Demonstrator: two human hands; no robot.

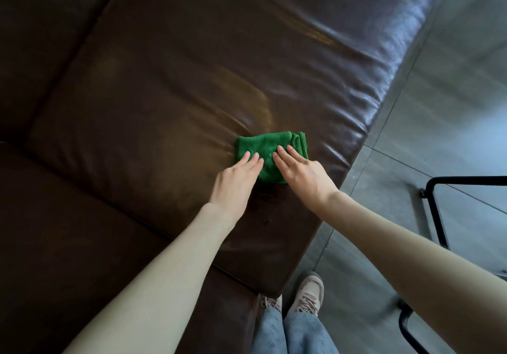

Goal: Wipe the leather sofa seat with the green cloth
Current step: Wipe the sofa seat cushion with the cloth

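Note:
A folded green cloth (267, 150) lies on the dark brown leather sofa seat (192, 79), near the cushion's front edge. My left hand (237, 181) rests flat on the cloth's left side, fingers stretched out and slightly apart. My right hand (303, 174) lies flat on the cloth's right side, fingers extended too. Both palms press down on the cloth; neither hand curls around it. The near part of the cloth is hidden under my hands.
A second seat cushion (82, 257) adjoins at the lower left, and the backrest (41, 38) runs along the upper left. Grey tiled floor (439, 106) lies to the right. A black metal frame (439, 216) stands at the right edge. My shoes (307, 294) are by the sofa front.

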